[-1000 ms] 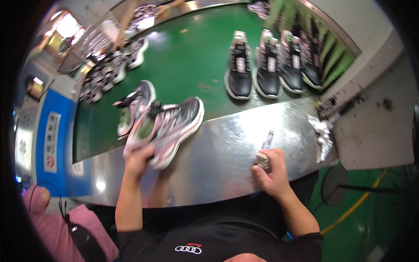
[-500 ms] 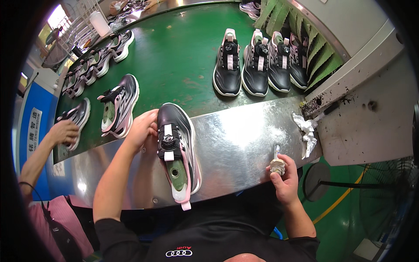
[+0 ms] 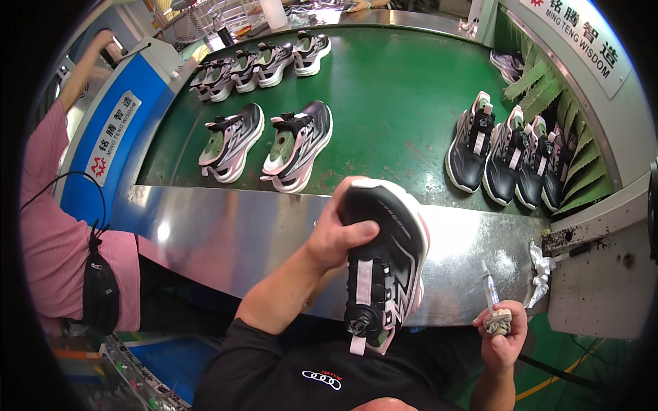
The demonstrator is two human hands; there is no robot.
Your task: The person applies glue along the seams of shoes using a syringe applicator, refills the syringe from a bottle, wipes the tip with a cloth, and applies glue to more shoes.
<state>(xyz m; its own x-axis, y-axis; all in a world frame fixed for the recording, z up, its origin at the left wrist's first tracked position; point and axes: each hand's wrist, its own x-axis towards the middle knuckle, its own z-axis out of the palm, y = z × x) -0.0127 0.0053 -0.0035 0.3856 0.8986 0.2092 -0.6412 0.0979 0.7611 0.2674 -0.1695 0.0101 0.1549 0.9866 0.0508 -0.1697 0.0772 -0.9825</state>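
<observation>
My left hand point(image 3: 340, 236) is closed round the toe of a black, grey and pink sneaker point(image 3: 391, 264), its thumb lying across the upper. The sneaker is lifted off the steel ledge, toe away from me and heel tab towards me. A dial closure and a pale pink strap show on its tongue. My right hand point(image 3: 504, 342), off to the right, is closed on a crumpled cream lump point(image 3: 498, 322) and a clear, thin syringe-like tube point(image 3: 490, 288), which points up and away. The tube and lump are apart from the sneaker.
Two sneakers point(image 3: 298, 147) lie beyond the steel ledge point(image 3: 205, 226) on the green belt point(image 3: 384, 89). Several more stand at far left; others point(image 3: 473, 144) stand by green curtain strips point(image 3: 582, 157) at right. White crumpled paper point(image 3: 539, 274) lies at the ledge's right. A co-worker point(image 3: 48, 205) is at left.
My left hand has gone from the sneaker's side to gripping its toe and has raised it off the ledge. The view has turned. The co-worker's hand has left the shoe at left.
</observation>
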